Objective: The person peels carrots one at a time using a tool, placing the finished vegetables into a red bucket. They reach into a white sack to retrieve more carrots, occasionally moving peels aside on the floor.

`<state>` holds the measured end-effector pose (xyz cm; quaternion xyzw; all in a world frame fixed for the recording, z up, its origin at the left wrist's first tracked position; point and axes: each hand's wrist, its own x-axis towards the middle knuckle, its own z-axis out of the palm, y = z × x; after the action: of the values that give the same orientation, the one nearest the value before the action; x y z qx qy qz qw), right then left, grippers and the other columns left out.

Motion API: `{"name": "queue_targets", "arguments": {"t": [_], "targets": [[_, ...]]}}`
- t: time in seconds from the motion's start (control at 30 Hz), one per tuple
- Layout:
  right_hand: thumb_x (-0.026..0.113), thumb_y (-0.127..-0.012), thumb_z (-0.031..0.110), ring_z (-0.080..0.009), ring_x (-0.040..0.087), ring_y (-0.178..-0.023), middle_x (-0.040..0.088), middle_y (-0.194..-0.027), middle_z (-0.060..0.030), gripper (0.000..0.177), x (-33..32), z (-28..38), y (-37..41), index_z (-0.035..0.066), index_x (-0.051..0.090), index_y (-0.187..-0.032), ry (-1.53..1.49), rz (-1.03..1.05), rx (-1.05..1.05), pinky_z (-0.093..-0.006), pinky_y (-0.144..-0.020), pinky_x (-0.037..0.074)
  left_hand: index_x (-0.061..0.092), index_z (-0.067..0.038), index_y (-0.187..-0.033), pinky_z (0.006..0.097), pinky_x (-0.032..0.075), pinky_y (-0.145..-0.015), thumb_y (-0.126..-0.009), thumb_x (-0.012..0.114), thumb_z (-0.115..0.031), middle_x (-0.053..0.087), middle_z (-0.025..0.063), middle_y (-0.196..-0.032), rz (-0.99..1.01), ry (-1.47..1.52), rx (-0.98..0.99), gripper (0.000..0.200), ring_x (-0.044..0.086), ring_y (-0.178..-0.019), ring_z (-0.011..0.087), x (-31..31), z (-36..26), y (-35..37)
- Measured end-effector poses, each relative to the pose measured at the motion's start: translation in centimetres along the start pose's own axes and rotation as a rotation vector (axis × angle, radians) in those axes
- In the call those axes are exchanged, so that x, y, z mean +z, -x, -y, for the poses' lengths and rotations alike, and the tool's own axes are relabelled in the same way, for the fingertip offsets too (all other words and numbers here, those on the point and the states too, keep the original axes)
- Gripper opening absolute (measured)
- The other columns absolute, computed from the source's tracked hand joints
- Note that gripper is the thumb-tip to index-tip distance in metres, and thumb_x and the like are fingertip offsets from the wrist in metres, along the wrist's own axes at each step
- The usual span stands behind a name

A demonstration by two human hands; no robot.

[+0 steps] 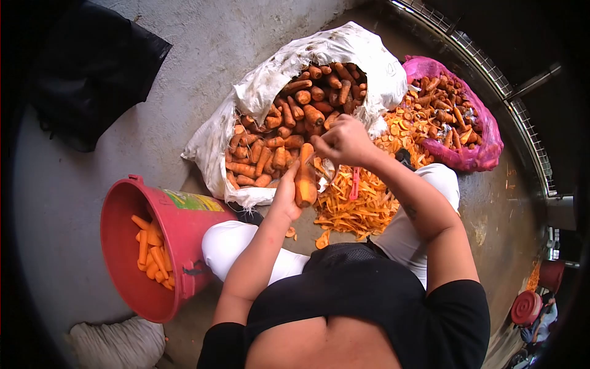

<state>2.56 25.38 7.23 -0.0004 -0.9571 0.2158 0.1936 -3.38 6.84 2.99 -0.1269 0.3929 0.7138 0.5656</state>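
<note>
My left hand (286, 195) is wrapped around a partly peeled carrot (305, 178), tilted up in front of my body. My right hand (345, 142) is closed just above the carrot's upper right end; whatever it grips is too hidden to name. Beyond both hands, a white sack (215, 132) lies open, full of unpeeled carrots (279, 157). Orange peelings (356, 212) are heaped on the floor below my right hand, and a pink-red tool (354, 183) rests among them.
To my left, a red bucket (200, 237) leans with peeled carrots (153, 252) inside. A pink sack (485, 135) of carrot scraps lies at the right. Black plastic (101, 67) and a pale sack (117, 344) lie on the left. A red lidded container (527, 307) stands far right.
</note>
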Motion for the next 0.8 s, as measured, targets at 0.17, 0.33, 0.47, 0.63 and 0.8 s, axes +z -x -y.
{"name": "queue_targets", "arguments": {"t": [0.17, 0.33, 0.47, 0.63, 0.8], "targets": [[0.063, -0.078, 0.019, -0.0202, 0.048, -0.048, 0.051, -0.046, -0.0028, 0.034, 0.9, 1.8, 0.4, 0.010, 0.056, -0.046, -0.045, -0.072, -0.163, -0.0345, -0.053, 0.035, 0.058, -0.009, -0.110, 0.0376, 0.055, -0.076, -0.095, 0.050, -0.032, 0.065, 0.0045, -0.097, 0.005, 0.100, 0.009, 0.028, 0.065, -0.088, 0.0200, -0.3, 0.4, -0.9], [0.063, -0.076, 0.016, -0.0186, 0.049, -0.048, 0.051, -0.045, -0.0013, 0.036, 1.4, 2.2, 0.7, 0.011, 0.050, -0.043, -0.026, -0.072, -0.204, -0.0332, -0.053, 0.035, 0.056, -0.015, -0.108, 0.0321, 0.055, -0.069, -0.097, 0.045, -0.034, 0.063, -0.0006, -0.092, -0.070, 0.045, -0.048, 0.025, 0.064, -0.081, 0.0142, 0.2, 0.2, -1.3], [0.062, -0.076, 0.016, -0.0186, 0.049, -0.048, 0.050, -0.045, -0.0010, 0.036, 1.6, 2.2, 0.6, 0.011, 0.049, -0.043, -0.022, -0.082, -0.194, -0.0334, -0.053, 0.035, 0.056, -0.015, -0.106, 0.0321, 0.055, -0.067, -0.097, 0.044, -0.033, 0.062, -0.0013, -0.091, -0.058, 0.057, -0.051, 0.023, 0.064, -0.079, 0.0139, 0.4, 0.1, -1.2], [0.061, -0.078, 0.016, -0.0186, 0.050, -0.049, 0.049, -0.045, -0.0008, 0.037, 1.7, 2.4, 0.6, 0.012, 0.048, -0.043, -0.053, -0.068, -0.194, -0.0345, -0.052, 0.035, 0.056, -0.013, -0.106, 0.0314, 0.054, -0.066, -0.098, 0.043, -0.033, 0.062, 0.0002, -0.093, 0.067, 0.030, -0.031, 0.025, 0.064, -0.079, 0.0145, 0.5, 0.0, -1.0], [0.060, -0.079, 0.020, -0.0198, 0.050, -0.046, 0.049, -0.044, -0.0024, 0.034, 1.5, 1.0, 0.5, 0.012, 0.057, -0.046, -0.032, -0.105, -0.084, -0.0334, -0.054, 0.039, 0.055, -0.010, -0.107, 0.0299, 0.054, -0.059, -0.097, 0.045, -0.036, 0.063, 0.0042, -0.089, 0.035, 0.034, 0.045, 0.030, 0.063, -0.072, 0.0151, 0.3, 0.6, -0.8]]}}
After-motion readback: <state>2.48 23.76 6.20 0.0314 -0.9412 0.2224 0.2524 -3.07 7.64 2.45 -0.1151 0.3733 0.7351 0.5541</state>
